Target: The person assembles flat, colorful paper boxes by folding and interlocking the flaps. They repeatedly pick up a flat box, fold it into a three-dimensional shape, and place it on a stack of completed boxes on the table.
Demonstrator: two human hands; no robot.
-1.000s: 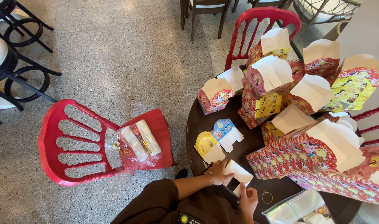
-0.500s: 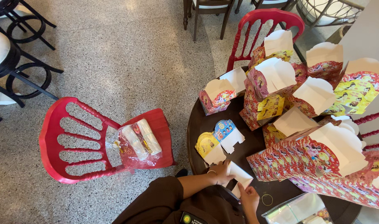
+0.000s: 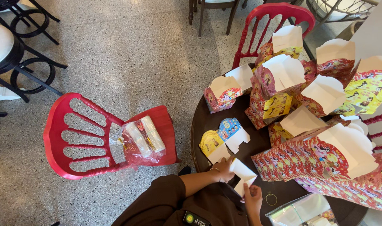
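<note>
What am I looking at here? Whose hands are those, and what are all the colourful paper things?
A camera on a person's head looks down at their own two hands. The left hand and the right hand hold a white piece of folded card between them. They work at a dark round table crowded with colourful paper boxes, some standing open, some flat in a stack. Beside it a red chair carries a plastic bag of white packs.

Both hands (image 3: 237,184) gripping white folded carton (image 3: 243,176) at dark table (image 3: 207,121) edge
</note>
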